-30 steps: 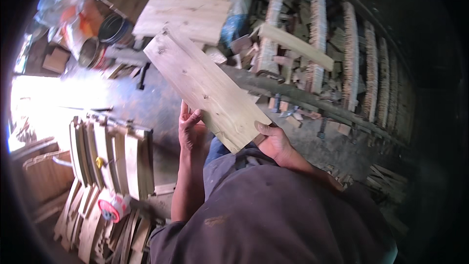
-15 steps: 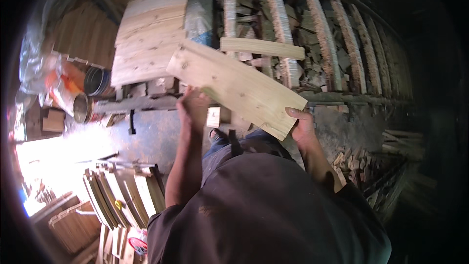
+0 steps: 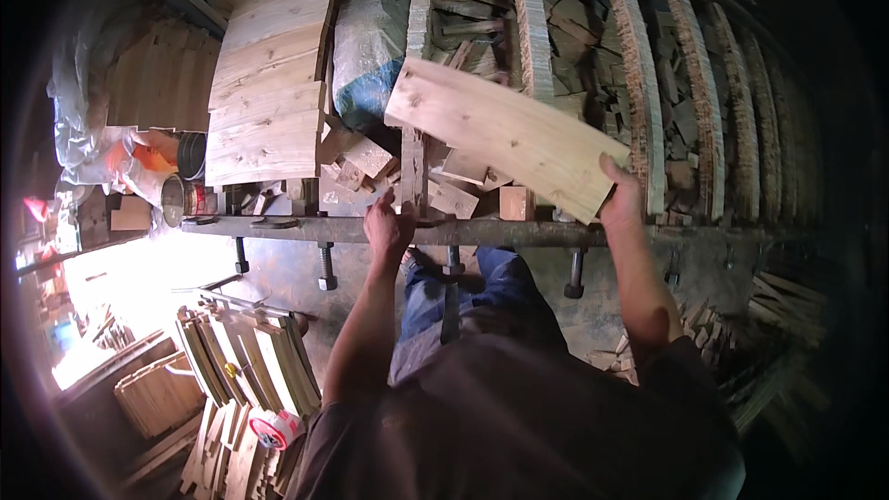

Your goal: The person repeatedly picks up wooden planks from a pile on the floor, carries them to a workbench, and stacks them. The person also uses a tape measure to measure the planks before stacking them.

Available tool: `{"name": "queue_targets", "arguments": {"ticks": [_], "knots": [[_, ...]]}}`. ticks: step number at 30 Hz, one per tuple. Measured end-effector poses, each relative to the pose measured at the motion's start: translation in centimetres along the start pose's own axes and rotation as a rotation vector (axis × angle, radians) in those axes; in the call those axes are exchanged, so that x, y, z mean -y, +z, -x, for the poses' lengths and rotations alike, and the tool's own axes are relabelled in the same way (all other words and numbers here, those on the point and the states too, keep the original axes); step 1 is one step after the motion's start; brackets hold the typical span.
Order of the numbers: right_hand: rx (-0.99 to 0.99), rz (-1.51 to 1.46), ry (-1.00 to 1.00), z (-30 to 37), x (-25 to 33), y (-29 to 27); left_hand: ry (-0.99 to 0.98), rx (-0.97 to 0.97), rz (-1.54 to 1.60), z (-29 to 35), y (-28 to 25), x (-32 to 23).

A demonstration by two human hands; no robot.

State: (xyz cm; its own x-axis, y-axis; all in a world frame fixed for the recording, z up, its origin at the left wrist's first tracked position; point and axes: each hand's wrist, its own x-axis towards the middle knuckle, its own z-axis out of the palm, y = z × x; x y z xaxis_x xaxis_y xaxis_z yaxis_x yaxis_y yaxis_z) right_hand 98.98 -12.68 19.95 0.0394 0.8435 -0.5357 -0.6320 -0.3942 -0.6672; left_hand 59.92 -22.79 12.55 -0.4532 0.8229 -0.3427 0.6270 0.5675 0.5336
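A pale, knotted wooden board (image 3: 505,134) is held tilted over the long bars of a rack, its left end farther from me than its right. My right hand (image 3: 622,190) grips its near right corner, thumb on the upper face; the fingers beneath are hidden. Off the board, my left hand (image 3: 389,224) is above the rack's front rail (image 3: 519,233). Its fingers are loosely bent, with thumb and index apart and nothing visible between them. Bars (image 3: 532,28) with rough, layered edges run away from me under the board.
Joined planks form a panel (image 3: 269,83) on the rack's left. Wood offcuts (image 3: 569,18) lie between the bars, near a plastic-wrapped bundle (image 3: 370,56). Large bolts (image 3: 326,264) hang below the rail. Stacked wooden strips (image 3: 245,361) and a tape roll (image 3: 275,428) are at lower left.
The board has moved right and farther over the rack. My left hand has come away from its edge, while my right still grips its corner. The view has shifted, showing more of the front rail.
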Motion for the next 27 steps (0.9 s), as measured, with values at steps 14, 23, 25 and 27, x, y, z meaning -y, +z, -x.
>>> {"name": "queue_targets", "arguments": {"ticks": [14, 23, 25, 27], "knots": [[0.006, 0.835, 0.081, -32.6, 3.5, 0.2, -0.659, -0.334, -0.065, -2.7, 1.3, -5.3], [0.735, 1.666, -0.95, -17.2, -6.7, 6.9, -0.62, -0.366, -0.035, -2.3, 1.6, -5.1], [0.887, 1.721, -0.983, -17.5, -8.5, 6.5, -0.607, -0.382, -0.089, -2.4, 2.1, -3.6], [0.85, 1.87, -0.998, -19.1, -9.9, 5.7, -0.625, -0.329, -0.118, -2.8, 1.8, -3.7]]}}
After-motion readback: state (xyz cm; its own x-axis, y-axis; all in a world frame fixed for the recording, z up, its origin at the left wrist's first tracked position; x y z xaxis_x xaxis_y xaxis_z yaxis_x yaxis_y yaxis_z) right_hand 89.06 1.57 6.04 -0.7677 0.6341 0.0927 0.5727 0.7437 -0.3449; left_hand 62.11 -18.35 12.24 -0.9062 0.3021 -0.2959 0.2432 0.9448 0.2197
